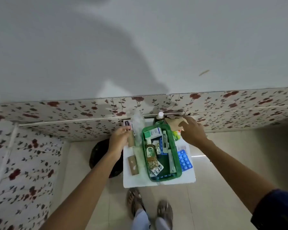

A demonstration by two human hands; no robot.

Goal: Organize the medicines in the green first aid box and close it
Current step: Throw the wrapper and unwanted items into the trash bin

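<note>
We're looking down at green box (pixel 172 147) sitting open mid white table (pixel 160 182), medicines inside, left hand (pixel 118 140) gripping a tan roll (pixel 131 140), right hand (pixel 192 131) resting on brown paper (pixel 172 123), grip unclear.

Glossy green plastic box (pixel 173 138) – matt white tabletop (pixel 160 181) – shiny foil blister pack (pixel 184 161).
</note>
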